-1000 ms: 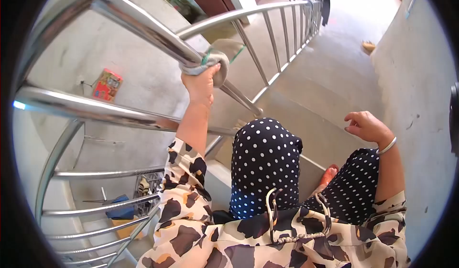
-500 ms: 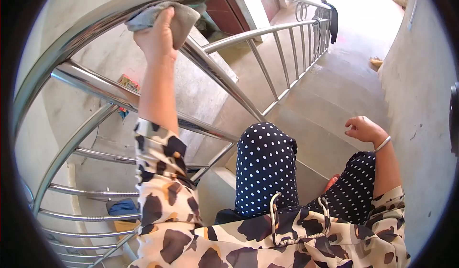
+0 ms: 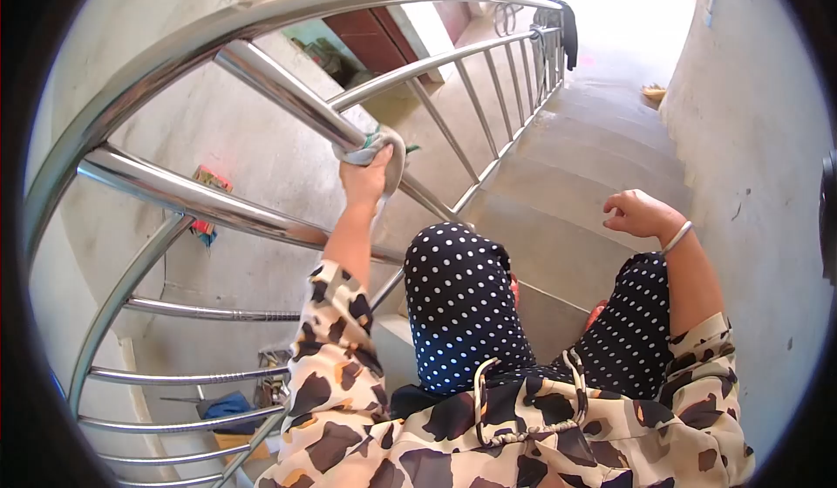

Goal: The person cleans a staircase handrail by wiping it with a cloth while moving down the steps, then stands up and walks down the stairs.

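Observation:
My left hand [image 3: 364, 174] is closed on a greyish cloth [image 3: 394, 159], which wraps round a slanting metal baluster post [image 3: 292, 96] of the stair railing. The grip sits partway down this post, below the thick curved handrail [image 3: 261, 13]. Over my right knee hangs my right hand [image 3: 647, 215], its fingers loosely curled with nothing seen in them. A pale bangle [image 3: 677, 238] circles that wrist.
Concrete stairs [image 3: 567, 174] descend ahead of me, with a plain wall [image 3: 758, 227] on the right. A dark garment [image 3: 568, 33] hangs at the railing's far end. Beyond the bars at left lie a blue item [image 3: 228, 404] and a colourful packet [image 3: 207, 193].
My left hand and the cloth have moved from just under the handrail down along the post. My right hand stays over the knee; the view has shifted slightly.

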`<state>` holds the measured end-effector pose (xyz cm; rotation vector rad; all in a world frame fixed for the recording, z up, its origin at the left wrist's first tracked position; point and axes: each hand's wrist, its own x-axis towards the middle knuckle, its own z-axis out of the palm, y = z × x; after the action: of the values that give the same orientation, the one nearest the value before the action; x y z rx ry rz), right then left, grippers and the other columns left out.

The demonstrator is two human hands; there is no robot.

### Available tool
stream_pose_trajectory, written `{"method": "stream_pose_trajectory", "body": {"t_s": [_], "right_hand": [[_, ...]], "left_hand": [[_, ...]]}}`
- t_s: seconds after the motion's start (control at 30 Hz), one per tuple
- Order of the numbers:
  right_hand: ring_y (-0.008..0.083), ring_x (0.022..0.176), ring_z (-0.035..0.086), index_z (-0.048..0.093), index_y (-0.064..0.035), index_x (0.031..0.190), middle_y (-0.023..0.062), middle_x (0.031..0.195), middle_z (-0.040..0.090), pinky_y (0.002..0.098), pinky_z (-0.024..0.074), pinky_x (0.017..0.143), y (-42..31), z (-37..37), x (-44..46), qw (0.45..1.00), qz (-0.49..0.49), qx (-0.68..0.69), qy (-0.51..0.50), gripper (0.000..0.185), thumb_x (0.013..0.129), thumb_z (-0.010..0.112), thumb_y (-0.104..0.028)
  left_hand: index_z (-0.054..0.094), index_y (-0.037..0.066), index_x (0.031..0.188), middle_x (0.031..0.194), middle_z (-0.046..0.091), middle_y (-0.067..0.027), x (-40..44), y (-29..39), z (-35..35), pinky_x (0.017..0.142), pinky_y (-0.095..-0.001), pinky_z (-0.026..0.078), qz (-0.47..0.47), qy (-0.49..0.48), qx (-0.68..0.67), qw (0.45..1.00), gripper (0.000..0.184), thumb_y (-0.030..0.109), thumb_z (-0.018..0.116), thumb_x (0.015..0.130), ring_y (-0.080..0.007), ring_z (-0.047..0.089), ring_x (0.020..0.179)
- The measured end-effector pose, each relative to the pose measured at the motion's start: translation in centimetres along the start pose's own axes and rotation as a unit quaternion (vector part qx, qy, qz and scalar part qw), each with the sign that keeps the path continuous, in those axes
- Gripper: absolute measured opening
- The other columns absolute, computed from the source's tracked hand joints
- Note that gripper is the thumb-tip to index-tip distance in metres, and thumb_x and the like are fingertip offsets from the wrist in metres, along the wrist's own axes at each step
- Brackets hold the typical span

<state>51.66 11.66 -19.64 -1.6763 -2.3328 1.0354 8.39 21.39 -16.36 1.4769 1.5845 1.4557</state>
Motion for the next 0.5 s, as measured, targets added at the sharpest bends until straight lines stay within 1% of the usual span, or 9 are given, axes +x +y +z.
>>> {"method": "stream_pose_trajectory", "body": {"t_s": [0.07,0.1,0.2,0.3,0.33,0.37,0.43,0.47,0.5], "right_hand": [[0.0312,0.078,0.062,0.062,0.0008,0.094,0.0201,0.083,0.064,0.0357,0.0491,0.072,-0.4,-0.3,-0.4,1.000,0.005,-0.004,0.001,0.031,0.074,0.061,-0.023],[0.0314,0.079,0.062,0.062,0.0008,0.094,0.0203,0.082,0.064,0.0357,0.0490,0.072,-0.4,-0.5,-0.5,1.000,0.007,-0.012,-0.004,0.031,0.074,0.060,-0.023],[0.0314,0.079,0.062,0.061,0.0005,0.095,0.0203,0.082,0.064,0.0357,0.0488,0.073,0.1,-1.0,-0.6,1.000,-0.010,-0.012,-0.007,0.031,0.074,0.060,-0.023],[0.0315,0.079,0.062,0.061,0.0001,0.095,0.0200,0.082,0.064,0.0358,0.0486,0.073,0.4,-0.6,0.2,1.000,-0.010,-0.016,-0.005,0.031,0.074,0.061,-0.023],[0.0315,0.079,0.062,0.061,0.0001,0.095,0.0200,0.082,0.064,0.0358,0.0486,0.073,0.4,-0.5,0.5,1.000,-0.008,-0.014,-0.005,0.031,0.074,0.061,-0.023],[0.0315,0.079,0.062,0.061,0.0000,0.096,0.0199,0.082,0.064,0.0359,0.0486,0.073,0.1,-0.3,0.7,1.000,-0.013,-0.007,-0.006,0.031,0.074,0.061,-0.023],[0.0315,0.079,0.062,0.061,-0.0001,0.096,0.0198,0.082,0.064,0.0361,0.0486,0.073,-0.1,-0.2,0.9,1.000,-0.011,-0.003,-0.008,0.032,0.074,0.061,-0.023],[0.0316,0.078,0.062,0.060,-0.0001,0.097,0.0197,0.082,0.064,0.0361,0.0485,0.073,-0.2,-0.2,1.0,1.000,-0.009,0.001,-0.011,0.032,0.075,0.062,-0.023],[0.0317,0.078,0.062,0.060,-0.0001,0.097,0.0197,0.081,0.064,0.0362,0.0485,0.073,-0.4,-0.3,1.0,1.000,-0.007,0.005,-0.014,0.032,0.075,0.062,-0.023]], "left_hand": [[0.058,0.002,0.103,0.092,0.062,-0.0108,-0.6,1.2,-1.8,0.074,-0.0312,0.045,-0.004,-0.063,0.210,0.976,0.031,0.020,0.065,0.079,-0.0169,0.057,0.084],[0.058,0.002,0.103,0.092,0.062,-0.0108,-0.7,1.6,-2.3,0.074,-0.0312,0.045,-0.003,-0.066,0.211,0.975,0.031,0.020,0.065,0.079,-0.0169,0.057,0.084],[0.056,-0.001,0.105,0.090,0.062,-0.0105,-0.8,4.5,-3.4,0.073,-0.0313,0.045,-0.038,-0.021,0.084,0.996,0.027,0.015,0.059,0.083,-0.0173,0.057,0.083],[0.054,-0.002,0.105,0.093,0.059,-0.0107,-2.4,13.0,-3.7,0.075,-0.0301,0.044,-0.027,0.018,0.005,0.999,0.024,0.010,0.056,0.084,-0.0168,0.056,0.084],[0.053,-0.002,0.106,0.095,0.058,-0.0103,-2.3,14.2,-3.8,0.077,-0.0295,0.044,0.134,0.002,0.097,0.986,0.025,0.008,0.056,0.083,-0.0158,0.054,0.087],[0.053,-0.001,0.107,0.097,0.057,-0.0099,-2.1,15.2,-3.9,0.079,-0.0289,0.043,0.290,-0.014,0.184,0.939,0.025,0.007,0.056,0.083,-0.0149,0.053,0.090],[0.052,-0.001,0.109,0.099,0.055,-0.0128,-1.1,17.8,-0.9,0.083,-0.0316,0.044,0.376,-0.014,0.137,0.916,0.027,0.005,0.053,0.083,-0.0189,0.052,0.097],[0.050,-0.001,0.109,0.103,0.054,-0.0171,0.1,19.0,-1.0,0.087,-0.0365,0.044,0.515,-0.018,0.440,0.735,0.028,0.006,0.049,0.082,-0.0250,0.050,0.104],[0.050,-0.001,0.109,0.103,0.054,-0.0171,1.3,18.8,-0.3,0.087,-0.0365,0.044,0.516,-0.019,0.437,0.737,0.028,0.006,0.049,0.082,-0.0250,0.050,0.104]]}}
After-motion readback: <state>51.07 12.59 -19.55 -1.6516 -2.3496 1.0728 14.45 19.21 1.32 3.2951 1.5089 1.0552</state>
